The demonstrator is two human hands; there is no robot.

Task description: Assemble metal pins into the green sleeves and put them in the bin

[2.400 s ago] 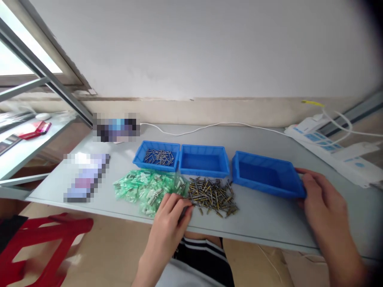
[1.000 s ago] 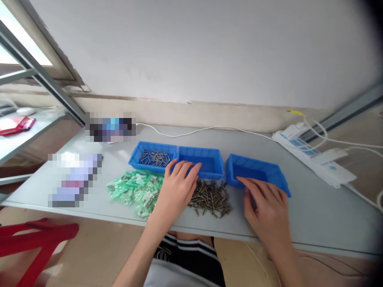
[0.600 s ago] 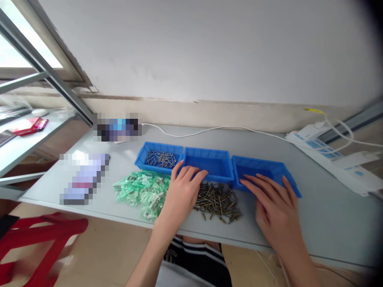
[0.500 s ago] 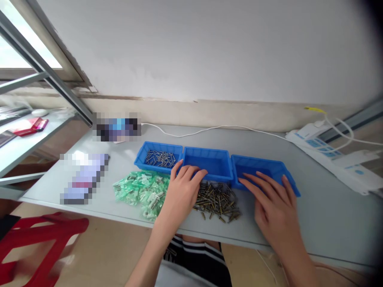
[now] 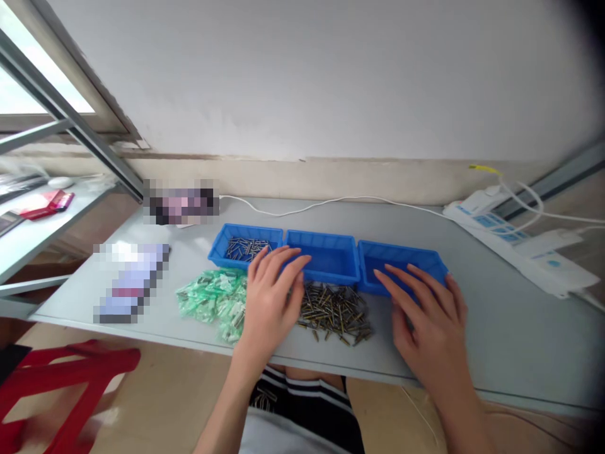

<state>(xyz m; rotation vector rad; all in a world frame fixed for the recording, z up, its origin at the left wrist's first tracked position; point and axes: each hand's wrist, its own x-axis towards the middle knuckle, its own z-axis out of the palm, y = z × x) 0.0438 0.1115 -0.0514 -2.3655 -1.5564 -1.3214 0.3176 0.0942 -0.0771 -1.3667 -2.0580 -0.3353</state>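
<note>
Three blue plastic bins here, end to end in a slightly bent row, ribbed inside. The left bin (image 5: pixel 222 260) carries a scatter of silvery metal pins (image 5: pixel 243 248); the middle bin (image 5: pixel 331 275) and right bin (image 5: pixel 369 285) show smooth blue floors. And the left hand (image 5: pixel 271 296), fingers loosely curled and apart, gripping nothing, over the near rims of left and middle; contact, I can't tell. The right hand (image 5: pixel 432 321) is spread wide across the right bin's near side, little finger by its far corner, not clenched.

In front, a heap of dark, brassy pin-like pieces (image 5: pixel 333 312), just beside green-tinted plastic bags (image 5: pixel 212 296), the tabletop's (image 5: pixel 510 328) front edge close by. Bare grey surface runs right, and behind to a white cable (image 5: pixel 302 211). Blue labels on the white power strip (image 5: pixel 515 243): too small to read!
</note>
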